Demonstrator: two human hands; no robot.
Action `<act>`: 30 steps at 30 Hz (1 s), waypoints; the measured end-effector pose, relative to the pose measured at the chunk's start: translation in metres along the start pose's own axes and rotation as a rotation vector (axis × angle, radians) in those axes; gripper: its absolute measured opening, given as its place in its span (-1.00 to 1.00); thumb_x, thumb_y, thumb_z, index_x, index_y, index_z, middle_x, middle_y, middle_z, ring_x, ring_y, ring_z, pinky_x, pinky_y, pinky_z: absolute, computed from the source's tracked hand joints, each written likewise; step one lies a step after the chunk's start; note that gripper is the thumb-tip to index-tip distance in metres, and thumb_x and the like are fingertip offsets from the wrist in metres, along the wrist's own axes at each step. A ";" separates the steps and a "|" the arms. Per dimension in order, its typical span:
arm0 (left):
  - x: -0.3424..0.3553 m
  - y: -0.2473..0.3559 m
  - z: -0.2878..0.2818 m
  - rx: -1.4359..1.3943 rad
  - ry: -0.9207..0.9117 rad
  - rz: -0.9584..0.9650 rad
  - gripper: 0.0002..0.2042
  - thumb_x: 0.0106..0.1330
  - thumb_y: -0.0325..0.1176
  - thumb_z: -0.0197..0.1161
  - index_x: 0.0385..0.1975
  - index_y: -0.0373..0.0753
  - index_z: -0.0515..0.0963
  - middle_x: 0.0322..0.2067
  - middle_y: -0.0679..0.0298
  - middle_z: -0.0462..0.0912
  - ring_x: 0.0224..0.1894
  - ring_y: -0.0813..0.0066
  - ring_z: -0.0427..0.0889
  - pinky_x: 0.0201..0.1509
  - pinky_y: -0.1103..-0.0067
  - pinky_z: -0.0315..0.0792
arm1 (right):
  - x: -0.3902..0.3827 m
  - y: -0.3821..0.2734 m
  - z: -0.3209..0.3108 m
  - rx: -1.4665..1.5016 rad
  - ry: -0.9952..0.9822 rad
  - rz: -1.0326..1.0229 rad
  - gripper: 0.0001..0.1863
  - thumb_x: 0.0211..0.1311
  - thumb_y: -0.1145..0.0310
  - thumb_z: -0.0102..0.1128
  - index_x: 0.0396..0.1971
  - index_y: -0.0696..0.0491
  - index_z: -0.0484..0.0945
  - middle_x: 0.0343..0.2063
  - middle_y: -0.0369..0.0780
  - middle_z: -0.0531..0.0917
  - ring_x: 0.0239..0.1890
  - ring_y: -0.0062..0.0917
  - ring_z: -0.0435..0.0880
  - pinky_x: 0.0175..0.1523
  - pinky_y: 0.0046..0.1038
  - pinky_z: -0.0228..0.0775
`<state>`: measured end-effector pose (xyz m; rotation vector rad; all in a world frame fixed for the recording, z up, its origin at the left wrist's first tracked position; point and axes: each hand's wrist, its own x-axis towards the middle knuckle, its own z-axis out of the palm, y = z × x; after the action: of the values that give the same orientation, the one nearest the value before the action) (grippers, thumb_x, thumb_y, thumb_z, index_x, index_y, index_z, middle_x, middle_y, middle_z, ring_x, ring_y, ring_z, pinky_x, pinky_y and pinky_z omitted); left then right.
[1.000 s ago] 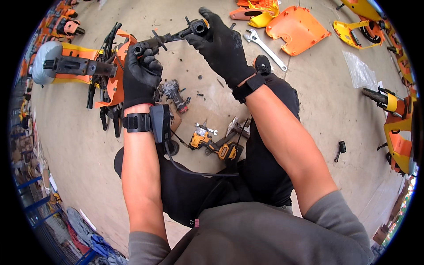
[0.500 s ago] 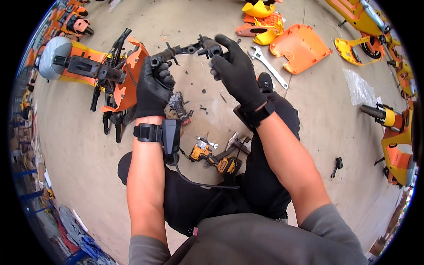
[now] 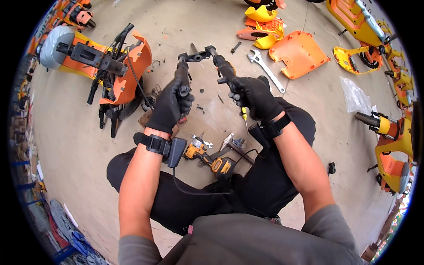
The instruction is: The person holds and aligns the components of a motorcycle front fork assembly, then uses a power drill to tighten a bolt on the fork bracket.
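A black front fork (image 3: 197, 57), U-shaped with a short stem at its crown, is held above the floor by its two legs, crown pointing away from me. My gloved left hand (image 3: 170, 105) is closed around the end of the left leg. My gloved right hand (image 3: 256, 96) grips the lower end of the right leg, its fingers curled. Below the hands lie a yellow-and-black cordless impact driver (image 3: 211, 160), a small open-ended wrench (image 3: 203, 142) and a hammer (image 3: 227, 140). A yellow-handled screwdriver (image 3: 244, 115) shows beside my right hand.
A partly stripped orange scooter (image 3: 88, 59) lies at the left. Beyond my right hand are a large adjustable wrench (image 3: 267, 70), a bolt (image 3: 236, 47) and an orange panel (image 3: 298, 53). Plastic film (image 3: 354, 95) and a yellow scooter (image 3: 391, 152) occupy the right.
The fork has turned so both legs point back toward me. My right hand, earlier with its index finger raised near the fork, has moved nearer and closed on the right leg. My left hand has shifted right.
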<state>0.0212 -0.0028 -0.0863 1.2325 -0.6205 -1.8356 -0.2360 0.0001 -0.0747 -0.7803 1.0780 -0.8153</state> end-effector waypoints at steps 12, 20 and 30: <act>0.009 -0.173 -0.010 0.125 0.020 -0.393 -0.74 0.31 -0.18 0.16 -0.54 -0.20 0.49 -0.53 0.27 0.57 -0.49 0.48 0.62 -0.39 0.61 0.50 | 0.007 0.145 -0.086 -0.411 0.102 0.364 -0.59 0.16 0.08 0.27 -0.59 0.16 0.50 -0.70 -0.24 0.53 -0.72 -0.60 0.49 -0.65 -0.51 0.34; 0.039 -0.272 -0.059 0.224 0.153 -0.387 -0.86 0.23 -0.37 0.24 -0.47 -0.30 0.52 -0.63 0.33 0.52 -0.64 0.56 0.50 -0.57 0.62 0.38 | 0.039 0.233 -0.092 -0.644 0.111 0.566 -0.59 -0.02 0.16 0.33 -0.49 0.30 0.62 -0.64 -0.11 0.61 -0.65 -0.40 0.61 -0.54 -0.36 0.44; 0.053 -0.317 -0.072 0.457 0.307 -0.444 -0.78 0.16 -0.30 0.32 -0.39 -0.36 0.57 -0.58 0.23 0.62 -0.60 0.50 0.57 -0.54 0.56 0.42 | 0.057 0.292 -0.097 -0.978 0.079 0.540 -0.56 -0.07 0.09 0.35 -0.37 0.21 0.67 -0.55 -0.07 0.67 -0.50 -0.39 0.68 -0.29 -0.37 0.50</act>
<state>-0.0358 0.1282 -0.3834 2.0476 -0.6490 -1.8470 -0.2605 0.0778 -0.3766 -1.1758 1.6796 0.1996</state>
